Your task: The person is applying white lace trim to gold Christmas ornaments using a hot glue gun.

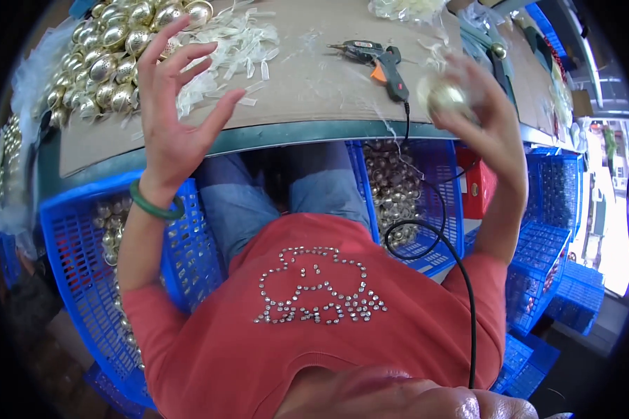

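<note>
While left hand (171,136) spreads above table edge (279,135), right hand (488,115) grips gold ball (446,98); bare cardboard (302,87) between.

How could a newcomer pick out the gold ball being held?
Find the cardboard-covered table along the top. Just right of the glue gun lying on it, look for the raised right hand. The gold ball, blurred, is the one held there, unlike the heaped balls at the table's left.
</note>
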A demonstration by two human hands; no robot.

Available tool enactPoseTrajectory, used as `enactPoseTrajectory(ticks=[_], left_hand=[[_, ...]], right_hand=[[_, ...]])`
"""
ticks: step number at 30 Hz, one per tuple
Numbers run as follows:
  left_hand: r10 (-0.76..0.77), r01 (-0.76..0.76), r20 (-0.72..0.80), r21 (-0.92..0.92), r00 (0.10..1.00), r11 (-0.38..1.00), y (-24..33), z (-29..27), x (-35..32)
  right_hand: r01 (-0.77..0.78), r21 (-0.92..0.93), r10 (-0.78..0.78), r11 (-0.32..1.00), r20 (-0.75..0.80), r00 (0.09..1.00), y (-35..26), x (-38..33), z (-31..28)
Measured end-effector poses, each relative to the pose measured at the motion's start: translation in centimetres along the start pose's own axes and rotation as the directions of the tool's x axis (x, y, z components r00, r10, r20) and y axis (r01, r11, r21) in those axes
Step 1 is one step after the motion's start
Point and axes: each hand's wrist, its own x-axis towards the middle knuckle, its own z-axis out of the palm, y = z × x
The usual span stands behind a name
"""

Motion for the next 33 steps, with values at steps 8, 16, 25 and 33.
enactPoseTrajectory(ticks=[8,16,25,33], left_hand=[[-0.256,0.215,0.219,0.195,0.942,0.957,-1.4,-2.0,0.4],[-0.014,-0.015,0.534,0.05,0.845,0.999,0.2,3.8,1.3],[0.239,0.301,0.938,-0.311,0.252,0.902,3.3,16.4,-4.7],[-0.063,0.676,0.924,-0.229,0.378,0.7,6.9,35.3,-15.8]], right_hand=[[-0.484,0.087,0.489,0.871,-0.26,0.833,13.3,-19.3,-2.9],[-0.524,0.387,0.613,0.759,-0.15,0.776,18.8,-17.9,-0.8],[-0.449,0.483,0.599,0.752,-0.216,0.771,12.7,-19.7,-1.1],[-0.394,0.572,0.584,0.72,-0.191,0.789,12.3,-20.9,0.5]])
